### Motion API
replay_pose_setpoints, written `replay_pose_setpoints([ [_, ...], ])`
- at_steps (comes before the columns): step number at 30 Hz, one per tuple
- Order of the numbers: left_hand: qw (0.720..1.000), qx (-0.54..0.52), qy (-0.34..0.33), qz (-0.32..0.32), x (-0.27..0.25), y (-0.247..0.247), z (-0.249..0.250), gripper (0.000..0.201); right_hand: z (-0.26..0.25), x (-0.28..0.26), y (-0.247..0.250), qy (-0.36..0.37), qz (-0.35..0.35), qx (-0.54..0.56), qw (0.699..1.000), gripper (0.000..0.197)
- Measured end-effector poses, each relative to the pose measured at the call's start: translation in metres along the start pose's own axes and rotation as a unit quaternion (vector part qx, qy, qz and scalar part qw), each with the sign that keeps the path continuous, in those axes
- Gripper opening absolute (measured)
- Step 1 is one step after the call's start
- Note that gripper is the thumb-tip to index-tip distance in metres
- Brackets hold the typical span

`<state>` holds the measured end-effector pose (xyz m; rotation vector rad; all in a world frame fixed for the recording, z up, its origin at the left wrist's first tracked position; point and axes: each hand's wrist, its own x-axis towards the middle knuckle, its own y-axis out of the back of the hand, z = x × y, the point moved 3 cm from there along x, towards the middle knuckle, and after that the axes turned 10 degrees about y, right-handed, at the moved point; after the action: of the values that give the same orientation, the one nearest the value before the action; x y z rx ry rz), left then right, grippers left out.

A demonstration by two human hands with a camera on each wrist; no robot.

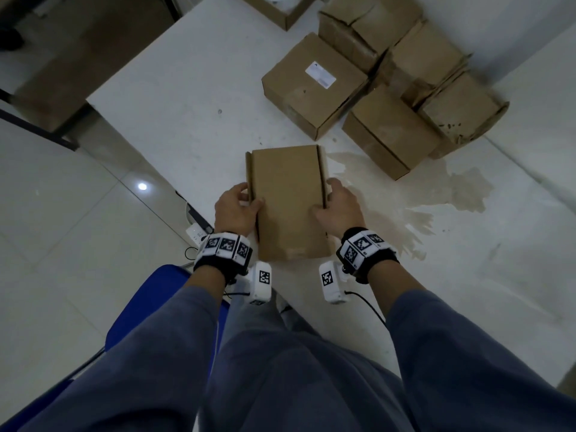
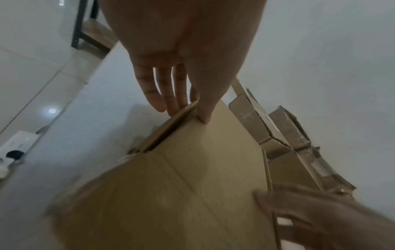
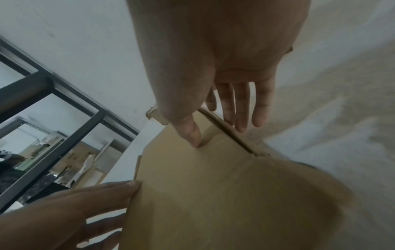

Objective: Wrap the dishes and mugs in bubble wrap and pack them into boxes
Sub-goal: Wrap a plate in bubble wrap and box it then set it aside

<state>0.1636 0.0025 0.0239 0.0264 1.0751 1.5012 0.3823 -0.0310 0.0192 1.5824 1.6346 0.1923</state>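
A closed brown cardboard box [image 1: 290,201] lies flat on the white table [image 1: 187,88] right in front of me. My left hand [image 1: 252,198] grips its left edge, thumb on the lid and fingers down the outside of the side flap [image 2: 171,128]. My right hand [image 1: 325,198] grips the right edge the same way, thumb [image 3: 192,133] pressed on the lid and fingers along the side flap. Both side flaps stand slightly out from the lid. No dish, mug or bubble wrap shows in any view.
Several closed cardboard boxes [image 1: 389,88] are stacked at the back right; the nearest one [image 1: 311,85] carries a white label. An open box [image 1: 280,10] sits at the far edge. A brownish stain [image 1: 436,194] spreads to the right. A blue chair [image 1: 149,300] and a power strip [image 1: 194,232] are below left.
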Motion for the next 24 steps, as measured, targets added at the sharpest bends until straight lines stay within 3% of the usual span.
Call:
replay_pose_setpoints([
  [6,0.999,-0.005,0.019,0.033,0.015,-0.001,0.009,0.038,-0.011,0.030,-0.002,0.006,0.020,-0.039,0.999,0.040],
  [19,0.998,0.040,-0.009,0.038,0.018,-0.007,0.010,0.022,-0.017,0.038,-0.009,-0.024,0.018,-0.124,0.992,0.039],
  [24,0.996,-0.062,0.054,0.032,0.018,-0.002,0.003,0.032,-0.016,0.031,-0.004,-0.029,0.025,-0.116,0.992,0.050],
])
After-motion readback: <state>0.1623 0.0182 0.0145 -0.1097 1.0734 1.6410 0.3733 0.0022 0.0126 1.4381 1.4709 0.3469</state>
